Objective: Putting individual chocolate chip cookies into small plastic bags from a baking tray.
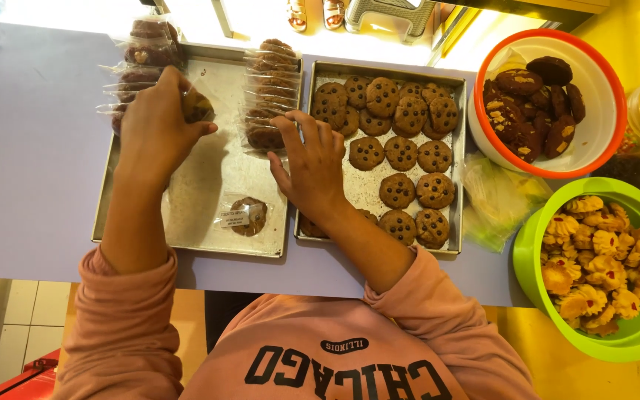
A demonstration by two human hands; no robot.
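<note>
The left hand (158,122) is curling its fingers around a wrapped cookie (195,106). It is holding that cookie over the top left part of a flat metal tray (209,178), just beside a row of wrapped cookies (138,74) that is lying along the tray's left edge. One more bagged cookie with a white label (242,215) is lying alone near the bottom of this tray. A second stack of wrapped cookies (270,92) is standing along the tray's right side.

The right hand (311,164) is half open, with its fingers spread out. Its fingertips are touching the bottom of that second stack. It is not gripping anything.

Just to the right, a second tray (457,148) is holding many bare chocolate chip cookies (401,153). Both trays are sitting on a pale purple bench (31,148).

Farther right, an orange and white bowl (601,96) is holding dark cookies (531,107). A green bowl (631,341) is holding yellow flower-shaped cookies (601,255). Some clear plastic bags (498,200) are lying between the second tray and the bowls.
</note>
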